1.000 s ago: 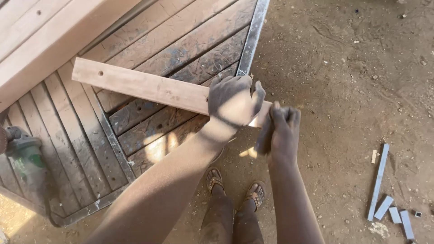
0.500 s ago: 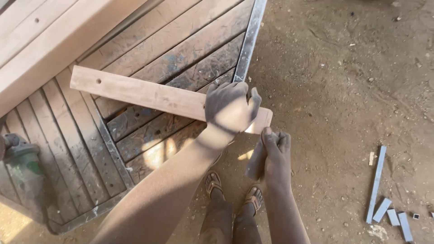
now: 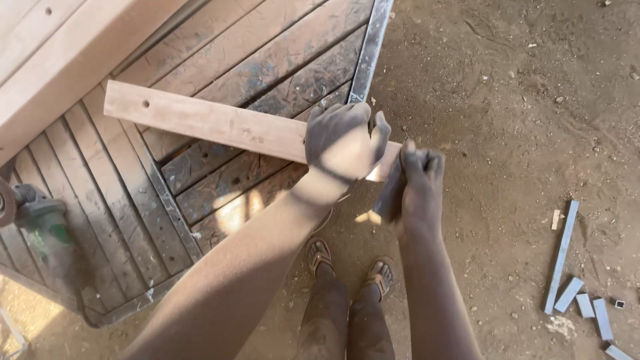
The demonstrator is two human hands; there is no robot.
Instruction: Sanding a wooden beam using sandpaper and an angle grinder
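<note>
Gripping pale wooden plank [image 3: 213, 123], left hand [image 3: 343, 143] closed over it; right hand [image 3: 417, 183] clenched at plank end, contents unclear.

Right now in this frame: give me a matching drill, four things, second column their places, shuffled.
Things:
1. plank
2. green power tool
3. metal offcuts
4. sandals

Places:
A. dirt floor, far right
B. on the feet, bottom centre
C. left edge, on the slatted panel
D. across the panel, under the left hand

Pairs: 1-D, 2-C, 3-A, 4-B
</note>
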